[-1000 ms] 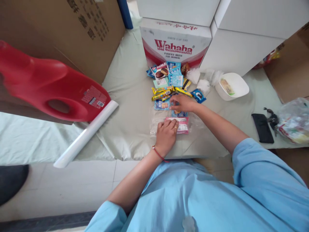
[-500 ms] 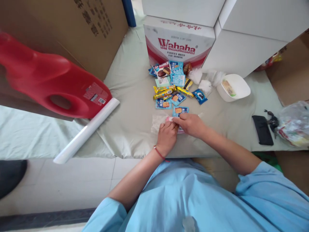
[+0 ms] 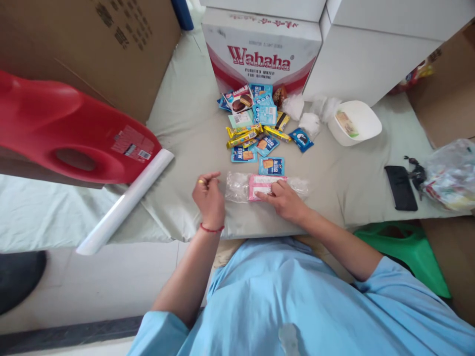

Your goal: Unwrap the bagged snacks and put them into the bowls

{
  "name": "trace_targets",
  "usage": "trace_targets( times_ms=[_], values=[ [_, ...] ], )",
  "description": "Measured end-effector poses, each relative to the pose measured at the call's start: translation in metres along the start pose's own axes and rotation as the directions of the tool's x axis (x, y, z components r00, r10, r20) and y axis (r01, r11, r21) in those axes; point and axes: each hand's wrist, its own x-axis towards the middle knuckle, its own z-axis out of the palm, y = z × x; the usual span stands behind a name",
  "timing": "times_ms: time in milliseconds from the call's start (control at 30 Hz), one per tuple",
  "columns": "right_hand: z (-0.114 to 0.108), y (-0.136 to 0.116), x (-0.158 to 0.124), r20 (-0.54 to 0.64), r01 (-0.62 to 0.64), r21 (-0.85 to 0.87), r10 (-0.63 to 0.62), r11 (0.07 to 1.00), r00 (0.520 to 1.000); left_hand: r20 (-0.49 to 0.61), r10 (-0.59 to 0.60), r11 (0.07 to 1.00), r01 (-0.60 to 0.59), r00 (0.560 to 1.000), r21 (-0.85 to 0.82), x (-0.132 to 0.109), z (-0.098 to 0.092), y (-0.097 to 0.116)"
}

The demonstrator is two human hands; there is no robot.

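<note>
Pale green cloth [image 3: 189, 148] covers the surface, its edge above a tiled floor [image 3: 122, 277]; a cardboard box [image 3: 144, 74] fills the upper left, and a white carton [image 3: 260, 54] stands top centre, snacks [image 3: 243, 136] heaped before it. And here's the pink packet [image 3: 261, 182], mid-frame — clear plastic [image 3: 236, 187] either side. Right hand [image 3: 287, 200] on it, index finger out, others bent; clamped or merely resting, I can't tell. Left hand [image 3: 210, 200], just left of the plastic — fingers curled, grip unclear.
</note>
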Motion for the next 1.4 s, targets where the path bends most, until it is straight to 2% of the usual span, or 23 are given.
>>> trace_targets(
  times_ms=[33,67,133,233,300,400,533,600,667,733,833,933,1033,1100,1167,1200,1267,1300,1333,1367,1400],
  values=[
    [-0.001,-0.001,0.000,0.003,0.008,-0.008,-0.008,1.000,1.000,-0.030,-0.043,0.999,0.042,0.999,-0.009,0.010,0.000,0.000],
    [-0.002,-0.002,0.000,0.005,0.011,-0.014,-0.011,1.000,1.000,-0.011,-0.046,0.999,0.046,0.999,0.000,0.019,0.002,0.000],
    [-0.004,-0.004,0.000,0.005,0.010,-0.014,-0.010,1.000,1.000,0.103,0.029,0.996,-0.037,0.994,0.079,0.028,0.006,0.001],
    [-0.009,-0.008,0.000,-0.016,0.008,0.010,-0.008,1.000,1.000,0.330,0.144,0.940,-0.233,0.933,0.249,0.021,0.014,0.006],
    [-0.013,-0.011,-0.003,-0.041,0.013,0.049,-0.011,0.999,0.999,0.403,0.148,0.909,-0.285,0.903,0.304,0.009,0.014,0.010],
    [-0.020,-0.013,-0.010,-0.091,0.026,0.146,-0.013,0.989,0.996,0.415,0.126,0.924,-0.259,0.901,0.282,-0.002,0.003,0.017],
    [-0.021,-0.013,-0.020,-0.148,0.044,0.215,-0.012,0.976,0.989,0.477,0.023,0.987,-0.097,0.878,0.131,-0.008,-0.011,0.038],
    [-0.019,-0.012,-0.021,-0.171,0.053,0.218,-0.015,0.975,0.985,0.478,0.012,0.996,-0.052,0.878,0.070,-0.015,-0.010,0.052],
    [-0.018,-0.011,-0.021,-0.191,0.068,0.212,-0.027,0.975,0.981,0.483,0.039,0.997,-0.066,0.875,0.038,-0.025,-0.001,0.062],
    [-0.017,-0.011,-0.019,-0.195,0.080,0.203,-0.040,0.976,0.980,0.516,0.086,0.990,-0.132,0.852,0.053,-0.036,0.011,0.068],
    [-0.018,-0.013,-0.020,-0.184,0.064,0.199,-0.027,0.978,0.983,0.555,0.211,0.927,-0.345,0.805,0.149,-0.057,0.028,0.067],
    [-0.019,-0.016,-0.032,-0.169,0.016,0.218,0.021,0.976,0.985,0.596,0.324,0.775,-0.567,0.735,0.279,-0.078,0.035,0.063],
    [-0.019,-0.016,-0.058,-0.149,-0.100,0.282,0.147,0.954,0.978,0.634,0.348,0.631,-0.673,0.690,0.386,-0.096,0.034,0.058],
    [-0.020,-0.011,-0.079,-0.133,-0.212,0.341,0.270,0.916,0.953,0.655,0.349,0.567,-0.707,0.670,0.422,-0.103,0.034,0.052],
    [-0.022,0.000,-0.096,-0.133,-0.341,0.391,0.419,0.855,0.898,0.677,0.347,0.523,-0.733,0.650,0.436,-0.107,0.034,0.045],
    [-0.023,0.006,-0.102,-0.155,-0.413,0.398,0.504,0.819,0.850,0.686,0.344,0.509,-0.741,0.641,0.438,-0.109,0.035,0.042],
    [-0.025,0.020,-0.104,-0.240,-0.554,0.369,0.652,0.747,0.719,0.696,0.340,0.497,-0.749,0.633,0.438,-0.109,0.036,0.037],
    [-0.025,0.027,-0.102,-0.291,-0.610,0.337,0.695,0.717,0.657,0.697,0.339,0.496,-0.750,0.632,0.438,-0.109,0.037,0.035],
    [-0.025,0.032,-0.097,-0.330,-0.649,0.298,0.713,0.700,0.618,0.697,0.341,0.496,-0.751,0.631,0.437,-0.109,0.038,0.034],
    [-0.024,0.035,-0.090,-0.346,-0.668,0.262,0.714,0.697,0.609,0.698,0.343,0.494,-0.752,0.629,0.436,-0.109,0.038,0.034],
    [-0.022,0.037,-0.083,-0.339,-0.672,0.235,0.707,0.703,0.621,0.699,0.344,0.490,-0.754,0.628,0.436,-0.109,0.038,0.035]
  ],
)
